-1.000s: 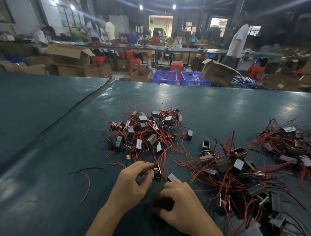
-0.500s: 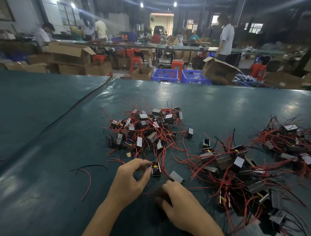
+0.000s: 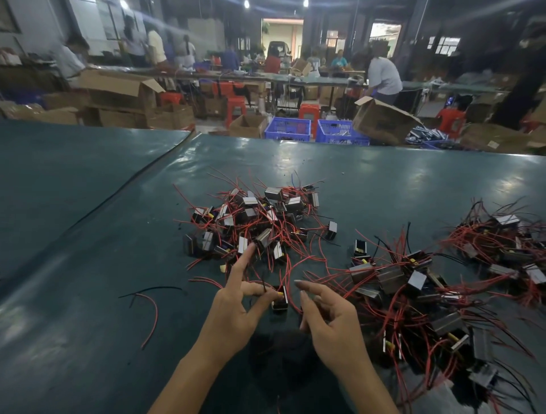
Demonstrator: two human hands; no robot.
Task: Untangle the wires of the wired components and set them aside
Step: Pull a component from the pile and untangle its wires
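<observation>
a factory assembly hall, seen from a long workbench.
heaps of wired components [image 3: 254, 224] cover the green-matted bench [image 3: 88, 236]; at 12 o'clock lie blue crates [image 3: 288, 128], open cardboard boxes [image 3: 381, 118] and red stools [image 3: 308, 110], with workers [image 3: 384, 78] at further long tables [image 3: 325, 79] beyond, under ceiling lamps [image 3: 246, 3].

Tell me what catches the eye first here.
Red-wired components lie tangled on the table in a centre pile and a right pile. In front, the left hand pinches one component, the right hand beside it. Blue crates stand beyond the far edge.
</observation>
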